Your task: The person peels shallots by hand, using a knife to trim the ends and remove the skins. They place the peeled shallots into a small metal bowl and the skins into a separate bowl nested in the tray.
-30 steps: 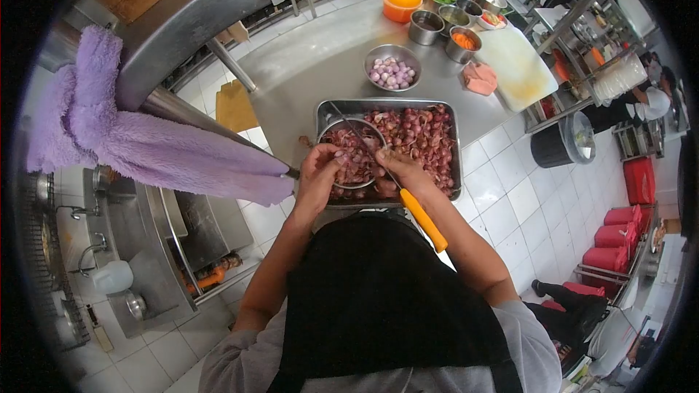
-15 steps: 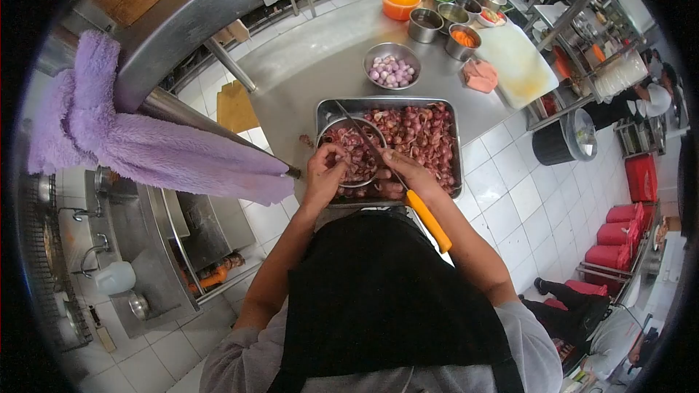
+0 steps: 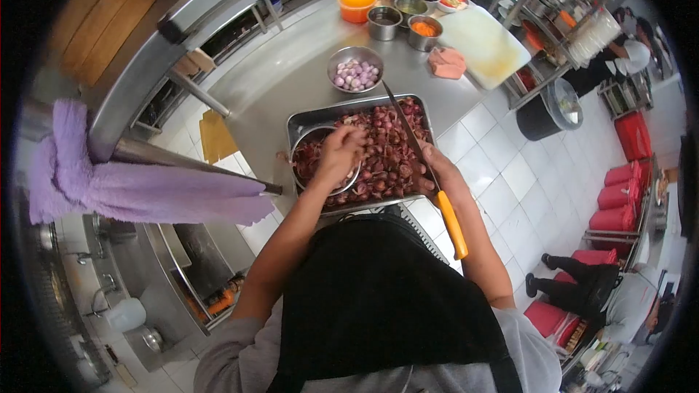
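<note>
A long knife [image 3: 451,224] with a yellow handle is in my right hand [image 3: 445,169], its blade pointing up and to the left over the tray. My right hand is closed at the tray's right edge, gripping where blade and handle meet. Reddish unpeeled shallots [image 3: 382,149] fill much of the metal tray [image 3: 431,118]. A round metal bowl [image 3: 293,151] of shallots and dry skins sits inside the tray's left part. Above this bowl is my left hand [image 3: 341,154], its fingers bent and smeared by motion. Peeled shallots [image 3: 357,75] lie in another metal bowl [image 3: 332,62] behind the tray.
Metal pots [image 3: 384,23], stacked yellow and orange tubs [image 3: 357,0], a pinkish cloth [image 3: 446,63] and a white cutting board [image 3: 502,51] stand on the steel table [image 3: 269,94]. A purple towel [image 3: 160,193] hangs at left. Co-workers [image 3: 582,284] are at right.
My hands have moved apart. The left went up over the bowl in the tray; the right moved to the tray's right edge with the knife. The view has shifted, moving the table leftward.
</note>
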Available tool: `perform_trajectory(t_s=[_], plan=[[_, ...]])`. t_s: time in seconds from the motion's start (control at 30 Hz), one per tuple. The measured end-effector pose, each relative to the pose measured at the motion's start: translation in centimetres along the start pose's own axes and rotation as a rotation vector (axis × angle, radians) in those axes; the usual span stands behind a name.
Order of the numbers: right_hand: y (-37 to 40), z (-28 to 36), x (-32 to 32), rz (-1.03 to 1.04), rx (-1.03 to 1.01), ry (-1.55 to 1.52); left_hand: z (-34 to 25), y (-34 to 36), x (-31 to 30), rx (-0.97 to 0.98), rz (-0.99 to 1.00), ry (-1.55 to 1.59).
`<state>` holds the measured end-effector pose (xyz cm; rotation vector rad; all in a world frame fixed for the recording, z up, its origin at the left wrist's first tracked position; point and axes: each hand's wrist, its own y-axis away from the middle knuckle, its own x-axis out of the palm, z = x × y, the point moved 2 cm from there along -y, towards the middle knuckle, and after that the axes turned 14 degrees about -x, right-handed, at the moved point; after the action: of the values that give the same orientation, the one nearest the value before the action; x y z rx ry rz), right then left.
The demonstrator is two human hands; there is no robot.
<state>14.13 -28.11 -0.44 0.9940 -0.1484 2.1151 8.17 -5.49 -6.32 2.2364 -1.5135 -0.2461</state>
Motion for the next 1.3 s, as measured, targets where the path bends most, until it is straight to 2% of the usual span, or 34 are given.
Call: perform_trajectory(t_s=[0.07, 0.2, 0.23, 0.3, 0.33, 0.4, 0.47, 0.57, 0.67, 0.73, 0.97, 1.13, 1.3], plan=[[0.7, -0.1, -0.3, -0.065, -0.026, 0.041, 0.1, 0.8, -3.0, -0.168, 0.097, 0.155], [1.3, -1.4, 0.2, -0.071, -0.069, 0.172, 1.1, 4.0, -4.9, -0.191, 0.113, 0.151], [1.3, -1.8, 0.7, -0.065, -0.065, 0.173, 0.6, 5.2, -4.8, -0.158, 0.094, 0.167], [1.1, -2.3, 2.2, 0.062, -0.117, 0.398, -0.5, 7.3, -4.6, -0.118, 0.059, 0.190], [0.9, -2.5, 2.9, 0.131, -0.144, 0.511, -1.2, 8.2, -4.2, -0.051, 0.076, 0.296], [0.5, -3.3, 3.8, 0.191, -0.054, 0.428, -1.7, 9.1, -3.6, 0.024, 0.078, 0.413], [0.1, -3.5, 5.8, 0.356, -0.150, 0.531, -2.1, 9.8, -3.3, 0.153, 0.047, 0.434], [0.3, -2.6, 9.2, 0.455, -0.151, 0.547, -4.1, 12.0, -2.4, 0.116, -0.002, 0.563], [0.2, -2.8, 11.0, 0.518, -0.238, 0.592, -3.1, 12.4, -2.9, 0.209, 0.026, 0.636], [0.2, -2.8, 11.5, 0.545, -0.279, 0.623, -3.3, 12.9, -2.7, 0.183, -0.021, 0.668], [0.5, -2.3, 11.5, 0.537, -0.195, 0.705, -2.9, 12.9, -2.5, 0.181, -0.009, 0.761], [0.7, -2.4, 11.7, 0.492, -0.367, 0.745, -3.0, 12.7, -2.1, 0.170, -0.013, 0.714], [0.5, -2.9, 11.2, 0.445, -0.408, 0.779, -3.2, 12.9, -1.4, 0.197, 0.021, 0.622]])
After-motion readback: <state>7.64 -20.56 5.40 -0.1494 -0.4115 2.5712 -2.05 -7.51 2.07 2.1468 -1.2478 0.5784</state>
